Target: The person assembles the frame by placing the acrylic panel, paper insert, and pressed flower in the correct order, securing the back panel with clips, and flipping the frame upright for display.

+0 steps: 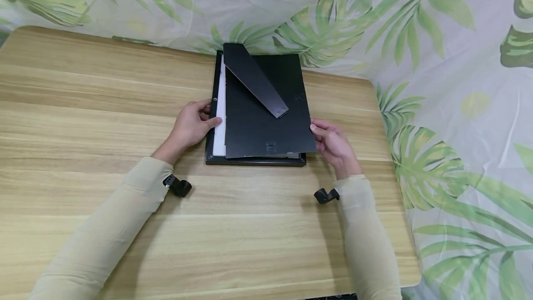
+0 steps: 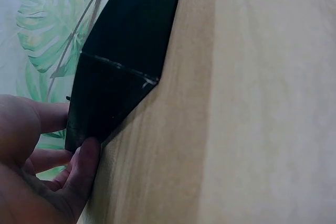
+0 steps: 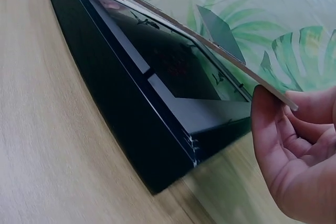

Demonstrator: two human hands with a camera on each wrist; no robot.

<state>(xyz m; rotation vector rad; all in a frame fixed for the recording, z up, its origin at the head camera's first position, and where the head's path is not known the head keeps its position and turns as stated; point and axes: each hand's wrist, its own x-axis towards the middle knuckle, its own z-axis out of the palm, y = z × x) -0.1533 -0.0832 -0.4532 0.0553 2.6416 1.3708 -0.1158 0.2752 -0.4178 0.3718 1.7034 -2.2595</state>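
Note:
A black picture frame (image 1: 256,162) lies back side up on the table. My left hand (image 1: 192,123) holds its left side, thumb on top and fingers at the outer edge. On the right, my right hand (image 1: 336,145) pinches the edge of the black backing board (image 1: 254,135) between thumb and fingers. The board is tilted, its right side raised off the frame. A black easel leg (image 1: 258,82) lies slanted across it. White shows along the frame's left inside (image 1: 219,138). Through the gap, the right wrist view shows a glossy pane (image 3: 168,61) inside the frame.
Under everything is a wood-grain table (image 1: 250,226) with rounded corners. A leaf-patterned cloth (image 1: 416,27) hangs behind the table and along its right side, close to the frame's far end. Each wrist carries a small black camera mount (image 1: 179,186).

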